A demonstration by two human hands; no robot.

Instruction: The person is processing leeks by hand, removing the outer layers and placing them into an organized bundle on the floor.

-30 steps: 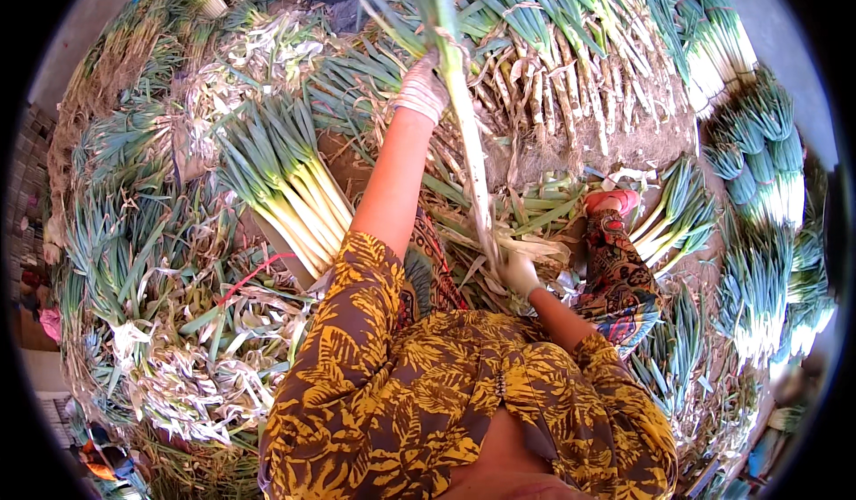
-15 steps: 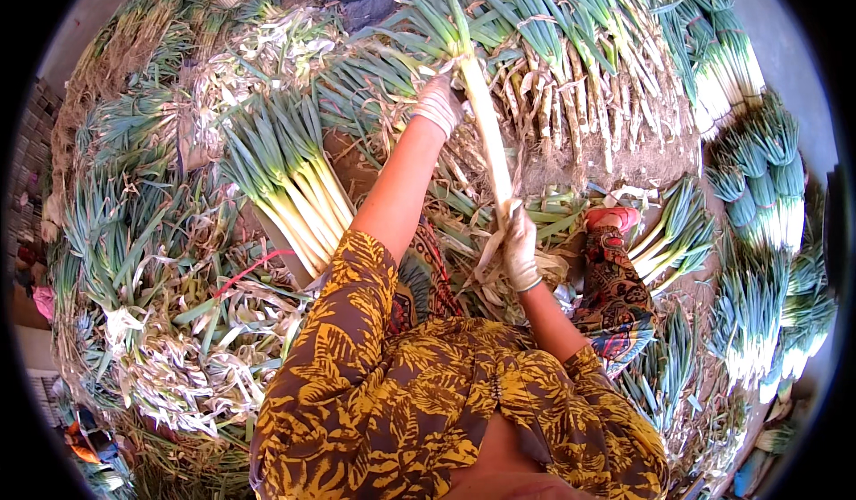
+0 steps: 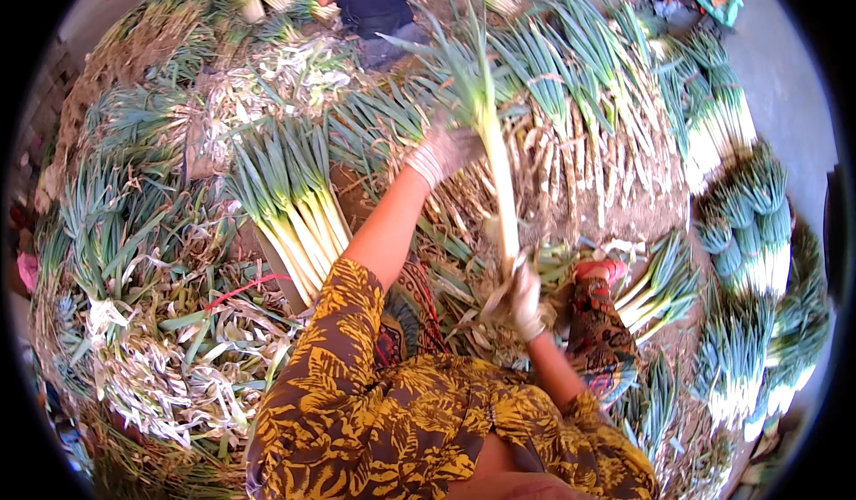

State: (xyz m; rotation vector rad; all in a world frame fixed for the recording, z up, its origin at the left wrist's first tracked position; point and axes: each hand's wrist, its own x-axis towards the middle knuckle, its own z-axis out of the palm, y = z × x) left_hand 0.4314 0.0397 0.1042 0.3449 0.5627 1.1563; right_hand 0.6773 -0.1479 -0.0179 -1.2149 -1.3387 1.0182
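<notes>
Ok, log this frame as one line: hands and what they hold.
left hand: gloved, grips leek at green top | right hand: gloved, grips its root end | nearby: trimmed leek bundle, peelings pile

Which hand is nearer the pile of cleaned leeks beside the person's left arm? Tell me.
Left. The left hand grips the upper part of the held leek, just right of the cleaned leeks. The right hand grips that leek's root end, lower and farther right.
</notes>
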